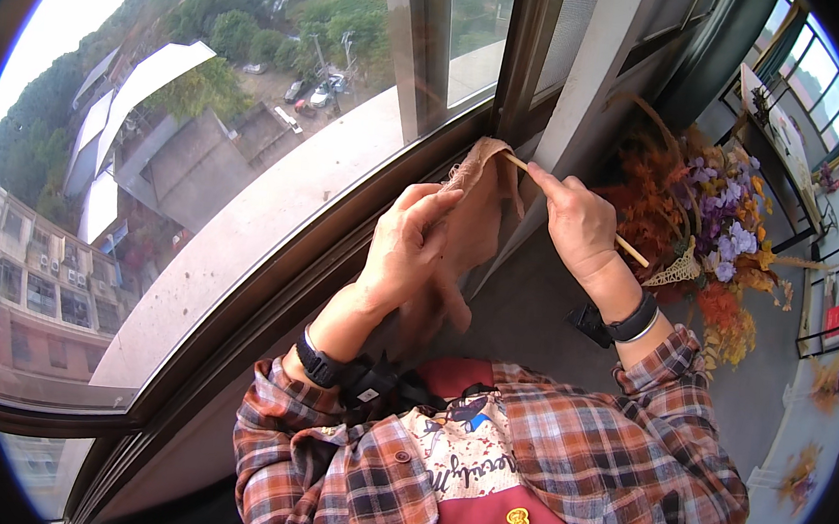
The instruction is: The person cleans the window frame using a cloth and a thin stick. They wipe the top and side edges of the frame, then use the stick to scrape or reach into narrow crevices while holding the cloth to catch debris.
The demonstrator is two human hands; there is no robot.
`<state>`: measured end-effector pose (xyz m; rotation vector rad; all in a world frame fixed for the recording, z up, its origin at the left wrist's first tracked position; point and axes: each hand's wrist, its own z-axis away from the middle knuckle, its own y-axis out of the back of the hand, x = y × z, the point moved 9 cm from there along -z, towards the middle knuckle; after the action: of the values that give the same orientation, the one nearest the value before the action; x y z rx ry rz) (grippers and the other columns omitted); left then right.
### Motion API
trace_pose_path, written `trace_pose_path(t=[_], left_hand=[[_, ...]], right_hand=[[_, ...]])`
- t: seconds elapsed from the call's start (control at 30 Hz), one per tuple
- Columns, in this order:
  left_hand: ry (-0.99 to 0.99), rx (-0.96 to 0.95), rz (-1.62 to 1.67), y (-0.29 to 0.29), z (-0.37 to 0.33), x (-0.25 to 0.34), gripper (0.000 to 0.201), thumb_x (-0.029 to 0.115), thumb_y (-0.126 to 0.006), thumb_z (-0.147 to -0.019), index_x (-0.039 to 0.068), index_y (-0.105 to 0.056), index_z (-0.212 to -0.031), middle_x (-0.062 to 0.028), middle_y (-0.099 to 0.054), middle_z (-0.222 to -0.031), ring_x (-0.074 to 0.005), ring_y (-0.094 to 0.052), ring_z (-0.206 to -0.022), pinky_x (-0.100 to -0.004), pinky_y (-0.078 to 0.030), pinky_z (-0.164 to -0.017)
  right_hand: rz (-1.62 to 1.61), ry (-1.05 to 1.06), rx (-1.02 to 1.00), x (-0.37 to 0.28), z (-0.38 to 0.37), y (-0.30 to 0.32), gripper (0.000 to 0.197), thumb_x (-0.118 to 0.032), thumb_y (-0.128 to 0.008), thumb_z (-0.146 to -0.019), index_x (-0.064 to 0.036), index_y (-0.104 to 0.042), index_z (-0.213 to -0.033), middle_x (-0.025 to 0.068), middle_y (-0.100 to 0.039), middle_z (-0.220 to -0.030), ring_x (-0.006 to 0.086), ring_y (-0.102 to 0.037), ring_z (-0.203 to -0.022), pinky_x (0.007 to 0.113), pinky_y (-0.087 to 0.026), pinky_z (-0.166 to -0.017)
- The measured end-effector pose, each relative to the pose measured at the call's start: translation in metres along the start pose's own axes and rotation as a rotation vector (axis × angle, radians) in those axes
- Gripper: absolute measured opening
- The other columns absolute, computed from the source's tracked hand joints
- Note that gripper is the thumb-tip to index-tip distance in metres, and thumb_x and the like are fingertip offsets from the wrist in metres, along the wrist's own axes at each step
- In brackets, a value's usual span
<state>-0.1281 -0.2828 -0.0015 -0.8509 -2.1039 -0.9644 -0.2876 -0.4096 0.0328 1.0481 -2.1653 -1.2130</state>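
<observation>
A tan piece of cloth [474,217] with a frayed upper edge hangs beside the window frame. My left hand [403,251] is closed on the cloth's left edge, its fingertips hidden in part by the folds. A thin, pale wooden stick [631,250] slants through my right hand [580,221], which grips it with the index finger stretched along it. The stick's far end meets the top of the cloth, where a fold hangs over it. Whether the stick runs inside a hem cannot be seen.
The brown window frame [272,255] and glass run along my left. A pale post [582,102] rises just beyond the cloth. Dried and artificial flowers [728,222] stand to the right, near a black metal rack [829,319]. A long table [781,118] is at the far right.
</observation>
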Motion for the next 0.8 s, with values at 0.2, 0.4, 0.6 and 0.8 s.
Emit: trace_pose_path(t=[0.2, 0.4, 0.6, 0.8], left_hand=[[0.064, -0.011, -0.011, -0.009, 0.016, -0.016, 0.050, -0.007, -0.057, -0.079, 0.006, -0.060, -0.127, -0.0138, -0.058, -0.110, -0.0254, -0.063, -0.092, -0.0320, -0.052, -0.078], [0.170, -0.117, 0.097, -0.030, 0.044, -0.030, 0.053, -0.008, -0.058, -0.081, 0.009, -0.056, -0.131, -0.0157, -0.059, -0.100, -0.0319, -0.063, -0.089, -0.0359, -0.051, -0.078], [0.153, -0.120, 0.109, -0.031, 0.058, -0.036, 0.040, -0.006, -0.057, -0.086, 0.007, -0.061, -0.123, -0.0130, -0.059, -0.088, -0.0291, -0.063, -0.079, -0.0356, -0.051, -0.071], [0.113, -0.172, 0.134, -0.034, 0.075, -0.039, 0.036, -0.004, -0.058, -0.088, 0.006, -0.063, -0.122, -0.0129, -0.062, -0.091, -0.0271, -0.064, -0.082, -0.0329, -0.050, -0.072]], right_hand=[[0.236, 0.228, -0.144, -0.020, -0.046, 0.020, 0.033, -0.009, -0.053, -0.087, -0.0225, -0.072, -0.111, 0.0110, -0.063, -0.075, 0.0304, -0.066, -0.066, 0.040, -0.054, -0.058], [0.415, 0.751, -0.074, -0.063, -0.069, 0.030, 0.019, -0.012, -0.061, -0.081, -0.0132, -0.072, -0.096, 0.0048, -0.061, -0.068, 0.0219, -0.066, -0.066, 0.033, -0.053, -0.057], [0.410, 0.744, -0.154, -0.041, -0.075, 0.034, 0.014, -0.012, -0.060, -0.081, -0.0150, -0.071, -0.090, 0.0040, -0.063, -0.069, 0.0225, -0.066, -0.067, 0.034, -0.053, -0.057], [0.180, 0.609, -0.213, -0.029, -0.069, 0.036, 0.021, -0.015, -0.062, -0.085, -0.0249, -0.074, -0.100, 0.0030, -0.059, -0.066, 0.0236, -0.064, -0.063, 0.036, -0.051, -0.054]])
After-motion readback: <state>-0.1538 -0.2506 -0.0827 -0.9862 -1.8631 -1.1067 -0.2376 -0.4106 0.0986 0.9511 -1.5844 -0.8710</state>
